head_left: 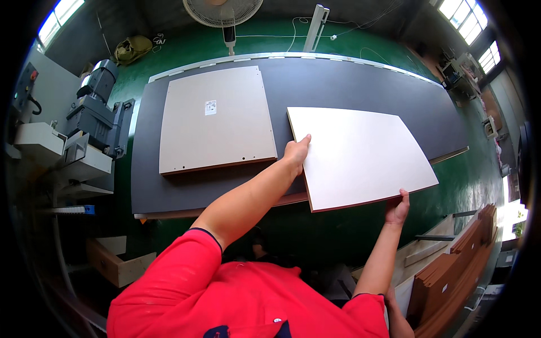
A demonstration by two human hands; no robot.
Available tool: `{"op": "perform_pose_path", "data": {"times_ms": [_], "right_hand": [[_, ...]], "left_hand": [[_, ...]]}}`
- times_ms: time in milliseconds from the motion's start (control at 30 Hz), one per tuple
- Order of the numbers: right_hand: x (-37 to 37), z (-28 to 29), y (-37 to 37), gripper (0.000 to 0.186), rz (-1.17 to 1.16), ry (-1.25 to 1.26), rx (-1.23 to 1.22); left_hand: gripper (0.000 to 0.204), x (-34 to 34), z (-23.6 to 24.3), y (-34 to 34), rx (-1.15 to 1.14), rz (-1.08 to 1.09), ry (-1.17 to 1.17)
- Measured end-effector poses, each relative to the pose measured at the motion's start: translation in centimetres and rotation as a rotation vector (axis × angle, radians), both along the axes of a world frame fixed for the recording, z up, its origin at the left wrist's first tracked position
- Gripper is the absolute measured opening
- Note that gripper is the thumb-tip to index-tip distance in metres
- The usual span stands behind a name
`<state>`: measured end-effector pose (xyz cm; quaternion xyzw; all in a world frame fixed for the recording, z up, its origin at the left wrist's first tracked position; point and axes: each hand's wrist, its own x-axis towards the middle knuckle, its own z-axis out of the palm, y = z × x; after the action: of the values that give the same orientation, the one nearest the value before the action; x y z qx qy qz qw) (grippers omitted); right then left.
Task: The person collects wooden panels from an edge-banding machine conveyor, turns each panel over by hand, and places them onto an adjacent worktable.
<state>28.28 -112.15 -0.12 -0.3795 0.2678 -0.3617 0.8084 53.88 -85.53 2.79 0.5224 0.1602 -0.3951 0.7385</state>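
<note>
My left hand (296, 152) grips the left edge of a white panel (360, 155), thumb on its top face and fingers mostly hidden behind it. My right hand (399, 207) holds the same panel by its near edge toward the right, fingertips at the rim. The panel is at the right part of a long dark grey table (301, 79), reaching over its front edge. To its left lies a beige board (214, 129) with small holes, a white label and a brown edge, sitting on the table.
Grey machinery (96, 112) stands at the left, a white fan (222, 8) beyond the table. A wooden box (112, 262) sits low at left; stacked brown boards (445, 270) are at lower right. Part of another person's arm (399, 318) shows at the bottom right.
</note>
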Motion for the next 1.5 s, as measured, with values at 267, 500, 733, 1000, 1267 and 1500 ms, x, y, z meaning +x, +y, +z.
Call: {"op": "perform_pose_path", "data": {"times_ms": [267,500,733,1000,1267,1500], "right_hand": [[5.6,-2.4,-2.1,0.042,-0.051,-0.023,0.153],[9.8,-4.9,-4.7,0.035,-0.145,0.201,0.208],[10.3,-4.0,-2.5,0.041,-0.146,0.662,0.269],[9.3,-6.2,-3.1,0.033,-0.077,0.828,0.003],[11.0,-7.5,-0.9,0.041,-0.089,0.978,-0.256],[12.2,-9.1,16.0,0.048,-0.327,1.005,-1.105]], "left_hand": [[0.046,-3.9,3.4,9.6,-0.038,-0.359,-0.185],[0.037,-9.5,0.0,25.2,-0.112,-0.321,-0.049],[0.037,-14.4,-0.1,30.2,-0.358,-0.041,0.094],[0.039,-16.3,0.1,30.8,-0.332,-0.033,0.108],[0.036,-17.0,-0.3,33.0,-0.335,0.031,0.077],[0.034,-19.7,-1.7,37.9,-0.285,0.205,0.026]]}}
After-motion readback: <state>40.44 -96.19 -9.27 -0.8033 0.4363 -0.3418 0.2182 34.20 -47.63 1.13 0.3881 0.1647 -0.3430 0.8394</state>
